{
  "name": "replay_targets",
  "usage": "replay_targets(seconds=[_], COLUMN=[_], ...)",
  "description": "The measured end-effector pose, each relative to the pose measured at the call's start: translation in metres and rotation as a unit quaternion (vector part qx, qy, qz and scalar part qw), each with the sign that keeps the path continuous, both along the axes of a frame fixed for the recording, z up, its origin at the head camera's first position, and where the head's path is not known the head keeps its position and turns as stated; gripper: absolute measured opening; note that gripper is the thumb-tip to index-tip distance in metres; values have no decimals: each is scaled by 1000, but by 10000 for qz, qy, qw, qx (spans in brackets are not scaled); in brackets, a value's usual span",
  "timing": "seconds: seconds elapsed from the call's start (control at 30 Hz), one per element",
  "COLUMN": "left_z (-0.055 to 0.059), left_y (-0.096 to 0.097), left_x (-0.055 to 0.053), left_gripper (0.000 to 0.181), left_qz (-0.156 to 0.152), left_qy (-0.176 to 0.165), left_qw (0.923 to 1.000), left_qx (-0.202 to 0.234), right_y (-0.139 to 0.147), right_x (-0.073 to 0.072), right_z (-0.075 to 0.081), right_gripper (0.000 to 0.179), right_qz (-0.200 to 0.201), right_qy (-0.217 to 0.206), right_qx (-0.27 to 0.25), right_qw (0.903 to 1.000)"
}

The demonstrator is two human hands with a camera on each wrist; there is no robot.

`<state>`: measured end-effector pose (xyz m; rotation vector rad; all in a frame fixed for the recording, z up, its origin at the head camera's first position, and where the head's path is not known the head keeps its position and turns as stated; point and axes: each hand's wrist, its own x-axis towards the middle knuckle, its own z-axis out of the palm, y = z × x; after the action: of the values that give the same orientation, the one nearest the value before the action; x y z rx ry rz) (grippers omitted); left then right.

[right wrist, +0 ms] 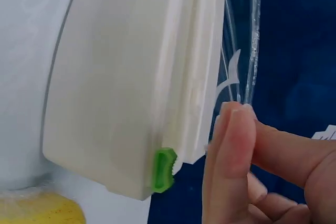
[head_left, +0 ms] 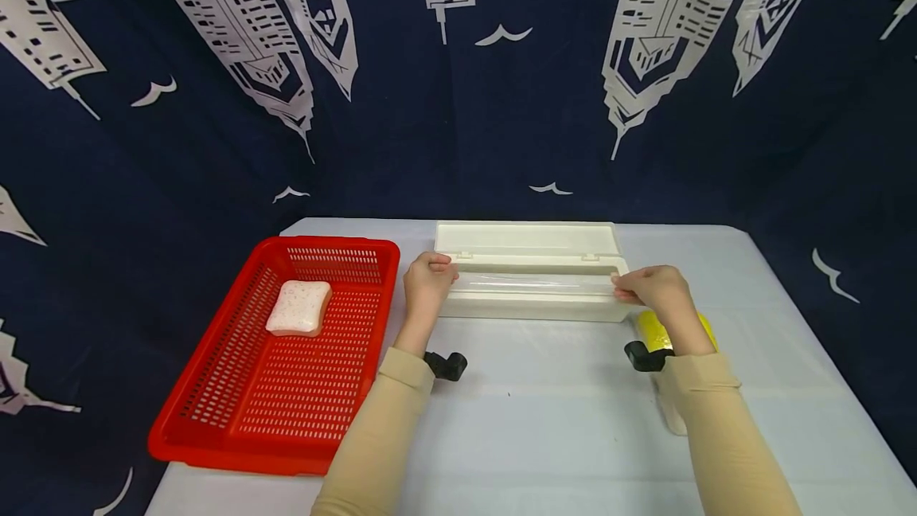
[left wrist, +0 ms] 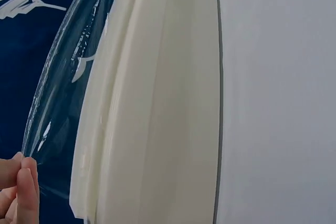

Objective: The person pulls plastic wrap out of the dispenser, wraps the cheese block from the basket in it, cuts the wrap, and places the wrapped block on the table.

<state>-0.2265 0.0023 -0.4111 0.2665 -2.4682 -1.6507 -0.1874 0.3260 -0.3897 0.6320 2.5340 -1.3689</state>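
Observation:
A long cream cling film dispenser box [head_left: 533, 309] lies at the far side of the table, its lid [head_left: 526, 239] raised. My left hand [head_left: 428, 285] pinches one corner of the clear cling film [left wrist: 63, 87] between thumb and fingers. At the other end of the box, my right hand [head_left: 655, 291] pinches the opposite corner. Between the two hands the film's edge stretches along the box, and the dark cloth shows through it in both wrist views. A green slider [right wrist: 165, 170] sits at the box's right end.
Left of the box stands a red slotted basket [head_left: 390, 285] with a white, bread-slice-shaped piece [head_left: 297, 307] in it. A shiny yellow item [head_left: 650, 333] lies by the right wrist, partly hidden, with a pale object [head_left: 671, 412] nearer the sleeve. Dark printed cloth [head_left: 458, 142] hangs behind.

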Motion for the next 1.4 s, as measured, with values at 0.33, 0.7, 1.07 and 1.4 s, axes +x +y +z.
replay_targets(seconds=[0.33, 0.7, 1.07, 1.4], left_z=[0, -3, 19, 51], left_y=[0, 0, 2, 3], left_x=[2, -2, -7, -16], left_gripper=[10, 8, 14, 17], left_qz=[-9, 8, -6, -53], left_qy=[648, 1392, 1739, 1695], left_qw=[9936, 9774, 9791, 9854], left_qx=[-921, -1593, -1057, -144], right_y=[-1, -18, -21, -23], right_x=[0, -2, -5, -12], right_z=[-1, -5, 12, 37], right_gripper=[45, 33, 33, 32], right_qz=[234, -334, -657, -1137], right_qy=[393, 1709, 2566, 3041], right_qx=[52, 863, 1117, 1181], right_qw=[9989, 9809, 9578, 9384])
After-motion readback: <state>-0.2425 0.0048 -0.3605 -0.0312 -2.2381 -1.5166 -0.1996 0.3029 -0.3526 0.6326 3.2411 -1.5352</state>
